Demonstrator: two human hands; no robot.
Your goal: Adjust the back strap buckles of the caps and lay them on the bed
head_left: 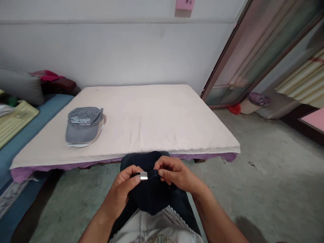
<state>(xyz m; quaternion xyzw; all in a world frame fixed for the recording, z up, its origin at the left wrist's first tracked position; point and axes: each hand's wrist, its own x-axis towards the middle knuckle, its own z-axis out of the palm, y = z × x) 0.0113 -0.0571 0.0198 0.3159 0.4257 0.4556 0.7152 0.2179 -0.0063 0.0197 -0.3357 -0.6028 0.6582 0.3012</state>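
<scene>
Nearest the camera, the wearer's pale, lace-trimmed top point(152, 227) and dark trousers point(186, 206) are visible. A dark navy cap point(150, 197) lies over the lap, just in front of the near edge of the covered table, its adjustment strap point(152, 174) uppermost. The left hand point(125, 182) has thumb and fingers closed on the strap at one end of a silver metal buckle point(143, 176). The right hand point(174, 172) pinches the strap on the buckle's other side between thumb and forefinger, remaining fingers curled.

Beyond, a cream cover point(157, 121) is spread over the table, with purple cloth point(101, 163) showing beneath its near edge. On its left part rests a grey baseball cap point(84, 125) lettered "Always", with further brim edges visible below it.

To the left stands a blue-covered seat point(54, 104) bearing a grey cushion point(21, 86). Far right, a lined bin point(253, 103) stands near a sliding door point(235, 67). A pink note point(185, 4) is fixed to the wall point(126, 50).
</scene>
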